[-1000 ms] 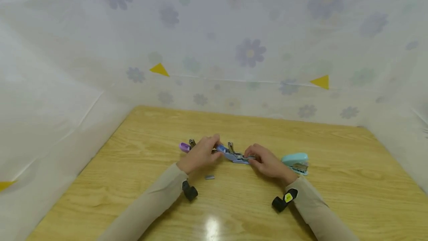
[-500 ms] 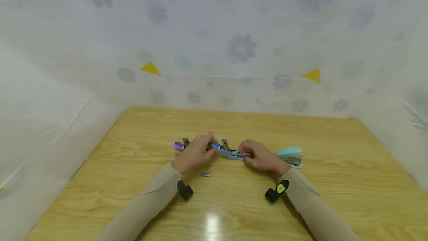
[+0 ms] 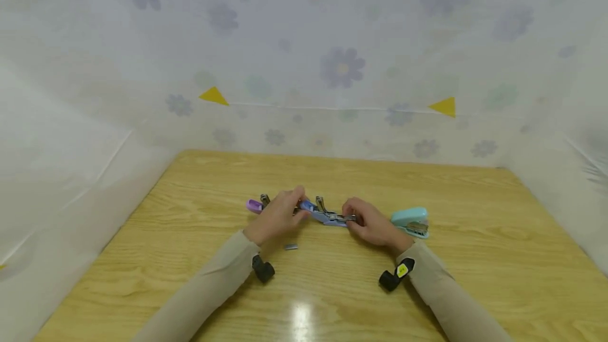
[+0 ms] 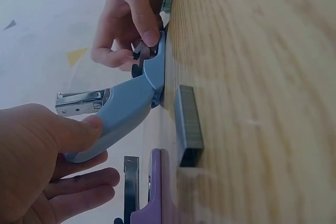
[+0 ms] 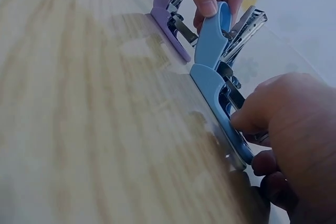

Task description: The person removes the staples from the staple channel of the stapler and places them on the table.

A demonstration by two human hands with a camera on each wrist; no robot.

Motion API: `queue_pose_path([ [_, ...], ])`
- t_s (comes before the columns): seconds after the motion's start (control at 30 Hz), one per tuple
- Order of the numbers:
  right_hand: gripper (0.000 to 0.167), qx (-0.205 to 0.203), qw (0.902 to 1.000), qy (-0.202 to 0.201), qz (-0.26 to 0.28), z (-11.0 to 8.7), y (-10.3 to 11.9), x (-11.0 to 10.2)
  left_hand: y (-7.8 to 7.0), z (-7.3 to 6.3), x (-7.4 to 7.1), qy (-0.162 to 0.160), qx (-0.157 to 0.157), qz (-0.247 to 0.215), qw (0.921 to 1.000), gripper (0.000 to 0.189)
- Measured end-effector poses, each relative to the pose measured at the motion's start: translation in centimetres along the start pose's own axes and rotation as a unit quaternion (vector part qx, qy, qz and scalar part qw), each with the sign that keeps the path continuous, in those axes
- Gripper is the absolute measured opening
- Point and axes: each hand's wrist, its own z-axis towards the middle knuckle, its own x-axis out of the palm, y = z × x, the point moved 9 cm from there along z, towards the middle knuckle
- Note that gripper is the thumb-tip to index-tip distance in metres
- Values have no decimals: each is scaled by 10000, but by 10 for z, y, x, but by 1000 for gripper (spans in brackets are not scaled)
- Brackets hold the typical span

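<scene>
A light blue stapler [image 3: 324,217] lies spread wide, its cover swung back from its base and its metal arm standing up from the cover. My left hand [image 3: 277,216] grips the cover's end, thumb on the outside in the left wrist view. At the opposite end, my right hand [image 3: 372,220] pinches the base and metal staple channel between thumb and curled fingers; the fingertips are partly hidden behind the thumb in the right wrist view. A short strip of staples [image 4: 188,125] lies on the table nearer me, below the left hand.
An opened purple stapler [image 3: 254,206] lies to the left, partly behind the left hand. Beyond the right wrist stands a closed teal stapler [image 3: 409,217]. The wooden table [image 3: 342,289] meets a flower-patterned white sheet [image 3: 304,136] at its back edge.
The head view has shifted, so everything sits slightly left and higher. The right fingers have curled in more at the staple channel; the left hand keeps its hold on the blue stapler's cover.
</scene>
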Motion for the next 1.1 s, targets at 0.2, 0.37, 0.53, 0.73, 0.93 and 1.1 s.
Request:
queue_pose_path([
  [0.2, 18, 113, 9992, -321, 211, -7, 0, -3, 0, -1, -1, 34, -69, -23, 10000, 17],
  [0.37, 13, 189, 9962, -760, 381, -11, 12, -13, 0, 0, 0, 47, -6, -47, 10000, 17],
  [0.53, 12, 203, 9934, -1041, 425, -13, 36, -26, 1, 0, 0, 39, 31, -32, 10000, 18],
  [0.73, 21, 461, 9922, -1113, 315, -16, 35, -26, -1, -1, -1, 29, 99, -33, 9999, 17],
  [0.93, 15, 876, 9904, -1067, 113, -17, 31, -26, -1, -1, -1, 19, 102, -9, 9999, 18],
  [1.1, 13, 810, 9868, -1395, 118, -21, 17, -24, -1, -1, -2, 86, 44, -8, 10000, 19],
])
